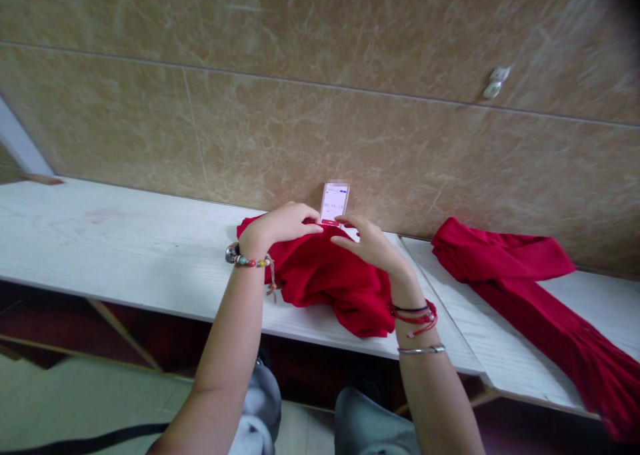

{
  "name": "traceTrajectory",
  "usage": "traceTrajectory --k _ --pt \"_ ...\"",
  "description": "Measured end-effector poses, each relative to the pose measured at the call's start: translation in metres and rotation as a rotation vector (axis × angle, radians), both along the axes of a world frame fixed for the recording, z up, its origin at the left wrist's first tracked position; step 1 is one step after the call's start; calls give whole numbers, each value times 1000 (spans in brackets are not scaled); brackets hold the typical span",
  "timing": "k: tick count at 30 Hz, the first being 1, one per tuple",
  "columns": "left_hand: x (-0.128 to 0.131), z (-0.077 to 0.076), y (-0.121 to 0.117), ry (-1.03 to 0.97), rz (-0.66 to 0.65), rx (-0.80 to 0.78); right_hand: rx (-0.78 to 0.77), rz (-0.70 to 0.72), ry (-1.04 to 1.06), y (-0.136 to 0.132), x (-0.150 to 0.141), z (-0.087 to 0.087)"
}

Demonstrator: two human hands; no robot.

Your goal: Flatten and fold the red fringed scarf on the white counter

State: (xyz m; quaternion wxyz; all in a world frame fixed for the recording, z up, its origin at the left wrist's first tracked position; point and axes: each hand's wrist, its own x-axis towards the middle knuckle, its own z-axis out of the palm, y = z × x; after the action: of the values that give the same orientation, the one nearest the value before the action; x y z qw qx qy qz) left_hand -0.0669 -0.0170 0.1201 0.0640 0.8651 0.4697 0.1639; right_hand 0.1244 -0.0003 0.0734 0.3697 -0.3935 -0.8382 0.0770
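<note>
Head view: A red cloth [330, 275] lies bunched in loose folds on a white wood-grain ledge [125, 235], between and below a person's two bare hands, its lower right fold near the front edge.
Left hand: The person's left hand [290, 225] bends inward over the cloth's upper left part, fingers curved toward the middle; whether they pinch the fabric cannot be told.
Right hand: The right hand [367, 242] reaches in from the other side, thumb and fingers spread apart over the upper right part of the cloth.
Wrists: A multicolored beaded bracelet [250, 262] circles the left wrist; red and black cords [415, 315] and a silver bangle [421, 350] ring the right.
Phone: Just beyond the fingertips, a phone [334, 200] with a lit screen leans by the wall, its digits too blurred to read surely.
Second red fabric: To the right, well apart from the hands, a long pleated red piece [540, 315] lies folded across itself on the ledge.
Wall: Brown marbled tiles [300, 135] rise behind, bearing a small white cat-shaped piece [497, 82] at upper right.
Below: Dark compartments [200, 348] open under the ledge, above a pale floor [110, 402].
</note>
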Motion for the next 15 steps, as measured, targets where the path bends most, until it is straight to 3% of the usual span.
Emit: traceTrajectory --k 4,11,15 --pt "6 0 -1 -15 -69 4 -35 58 -31 -4 -14 2" --pt "-18 -2 4 -10 63 -22 3 -151 90 10 20 2" --pt "-8 -1 2 -16 19 2 -65 -27 41 4 15 2"
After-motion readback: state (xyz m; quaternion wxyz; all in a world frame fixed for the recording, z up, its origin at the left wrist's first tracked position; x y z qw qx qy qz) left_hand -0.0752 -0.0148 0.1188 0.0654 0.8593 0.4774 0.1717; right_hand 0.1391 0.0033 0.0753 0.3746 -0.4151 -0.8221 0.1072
